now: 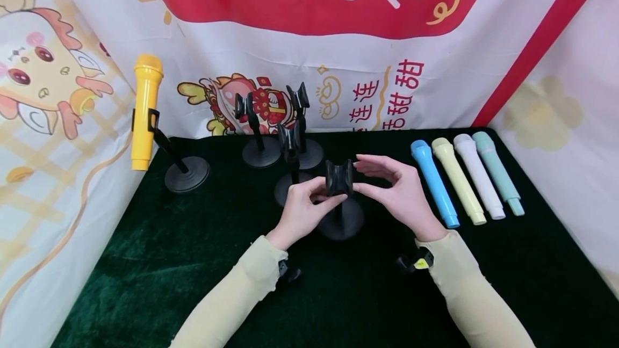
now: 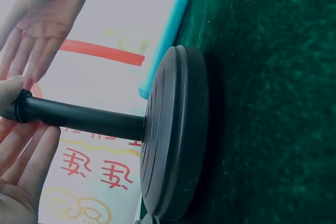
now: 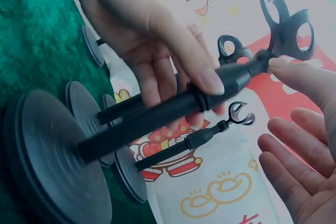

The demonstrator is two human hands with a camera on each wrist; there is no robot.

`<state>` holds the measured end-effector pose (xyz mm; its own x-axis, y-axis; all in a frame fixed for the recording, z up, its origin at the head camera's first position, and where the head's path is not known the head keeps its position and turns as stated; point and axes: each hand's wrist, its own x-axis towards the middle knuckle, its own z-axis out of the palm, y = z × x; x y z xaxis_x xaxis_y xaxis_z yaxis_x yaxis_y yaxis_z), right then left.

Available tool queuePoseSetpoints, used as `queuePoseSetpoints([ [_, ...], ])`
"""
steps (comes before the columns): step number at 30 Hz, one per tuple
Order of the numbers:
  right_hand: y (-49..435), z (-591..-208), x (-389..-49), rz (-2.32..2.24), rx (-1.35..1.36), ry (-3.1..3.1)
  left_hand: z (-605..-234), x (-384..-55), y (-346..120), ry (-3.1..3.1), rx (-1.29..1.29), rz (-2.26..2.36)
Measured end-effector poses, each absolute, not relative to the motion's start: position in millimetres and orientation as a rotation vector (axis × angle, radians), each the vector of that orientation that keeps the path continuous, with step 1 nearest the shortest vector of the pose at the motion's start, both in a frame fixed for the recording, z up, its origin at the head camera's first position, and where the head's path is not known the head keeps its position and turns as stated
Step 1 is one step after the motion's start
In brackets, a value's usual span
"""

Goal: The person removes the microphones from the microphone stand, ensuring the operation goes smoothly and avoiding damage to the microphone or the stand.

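Note:
A black microphone stand with a round base stands upright on the dark green cloth, its holder clip on top. My left hand grips the pole just under the clip, thumb across the front; in the left wrist view fingers curl about the pole. Held up on the other side is my right hand. Its thumb touches the neck of the clip in the right wrist view, while the other fingers stay apart from it, loosely extended. Nothing sits in this clip.
Several more black stands cluster behind. At left, a yellow microphone sits in a tilted stand. Blue, cream, white and teal microphones lie in a row at right. A printed curtain hangs behind.

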<state>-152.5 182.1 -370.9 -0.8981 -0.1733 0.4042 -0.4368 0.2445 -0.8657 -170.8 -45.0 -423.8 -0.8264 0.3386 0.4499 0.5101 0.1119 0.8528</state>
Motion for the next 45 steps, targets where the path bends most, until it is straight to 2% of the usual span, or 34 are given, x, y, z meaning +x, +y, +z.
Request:
queuePoseSetpoints([
  [10,182.8,-374.0,-151.7,1.736,0.549,-2.329,-413.3,-158.3,-75.0,-2.247,-0.821,-1.717],
  [21,179.3,-350.1,-138.8,1.776,0.529,-2.359,-403.6,-150.3,-134.4,-2.252,-0.644,-1.638],
  [30,180.0,-351.8,-138.3,1.805,0.522,-2.360,-383.0,-145.9,-162.1,-2.225,-0.505,-1.474],
  [45,178.8,-353.1,-137.4,1.819,0.500,-2.409,-428.2,-197.3,-210.5,-2.257,-0.253,-1.387],
])
